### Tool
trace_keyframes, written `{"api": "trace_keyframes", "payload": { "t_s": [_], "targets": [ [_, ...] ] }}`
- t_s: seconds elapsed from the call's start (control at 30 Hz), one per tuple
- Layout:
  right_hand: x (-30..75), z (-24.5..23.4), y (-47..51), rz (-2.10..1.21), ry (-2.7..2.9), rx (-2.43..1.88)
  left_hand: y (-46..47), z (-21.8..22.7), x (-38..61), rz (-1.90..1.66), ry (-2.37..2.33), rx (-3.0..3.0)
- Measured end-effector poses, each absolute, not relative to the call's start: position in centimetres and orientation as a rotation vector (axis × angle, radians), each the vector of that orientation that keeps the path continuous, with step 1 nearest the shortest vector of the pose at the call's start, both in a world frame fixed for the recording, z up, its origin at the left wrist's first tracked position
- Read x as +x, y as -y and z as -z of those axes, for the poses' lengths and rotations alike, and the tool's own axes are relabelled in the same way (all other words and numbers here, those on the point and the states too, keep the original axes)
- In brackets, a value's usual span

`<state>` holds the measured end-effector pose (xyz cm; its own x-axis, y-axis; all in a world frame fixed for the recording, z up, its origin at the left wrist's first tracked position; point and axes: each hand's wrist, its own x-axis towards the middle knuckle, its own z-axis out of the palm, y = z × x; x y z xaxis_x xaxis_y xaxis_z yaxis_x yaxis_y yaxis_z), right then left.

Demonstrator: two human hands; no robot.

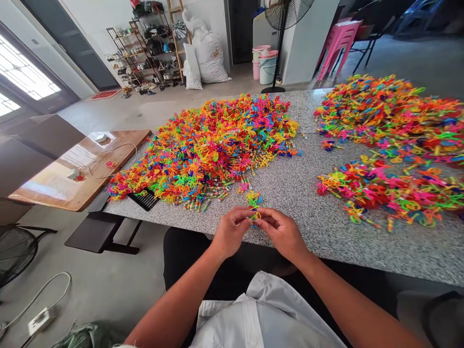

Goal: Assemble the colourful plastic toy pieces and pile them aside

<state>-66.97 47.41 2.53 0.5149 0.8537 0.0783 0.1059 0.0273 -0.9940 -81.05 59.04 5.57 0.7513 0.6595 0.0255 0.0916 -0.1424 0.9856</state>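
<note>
My left hand [232, 231] and my right hand [282, 233] meet at the near edge of the speckled stone table [297, 193]. Between their pinched fingertips is a small cluster of yellow, green and purple plastic loops [255, 214], partly hidden by the fingers. Just beyond the fingers, a few more coloured loops [253, 197] lie on the stone. Farther out spreads a large heap of bright plastic loop pieces [213, 140], with short striped sticks [199, 202] along its front edge. Their exact kind is too small to make out.
More loop pieces form a far right heap [384, 111] and a nearer right heap [395, 188]. A black slotted tray [145, 199] pokes out under the left of the main heap. A wooden board [79, 169] with a cable adjoins the left. A standing fan [282, 43] rises behind.
</note>
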Motion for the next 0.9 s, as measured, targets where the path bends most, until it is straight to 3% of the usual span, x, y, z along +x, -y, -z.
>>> {"api": "trace_keyframes", "payload": {
  "t_s": [0.1, 0.27, 0.57, 0.77, 0.9],
  "targets": [
    [-67.3, -2.3, -47.2, -0.707, 0.846, -1.428, -58.9, -5.4, -80.9, -0.519, -0.608, 1.476],
    [-67.6, -2.0, -46.8, -0.411, 0.995, -1.507, -57.7, -4.9, -80.2, -0.602, -0.717, 1.307],
    [-68.6, -2.0, -46.6, -0.007, 1.263, -1.573, -56.7, -4.3, -80.2, -0.725, -0.708, 1.5],
    [-68.6, -1.9, -46.4, -0.116, 1.18, -1.593, -56.6, -3.7, -80.2, -0.751, -0.696, 1.654],
    [-68.1, -2.1, -46.9, -0.462, 0.842, -1.568, -57.0, -3.9, -79.8, -0.677, -0.645, 1.688]
  ]
}}
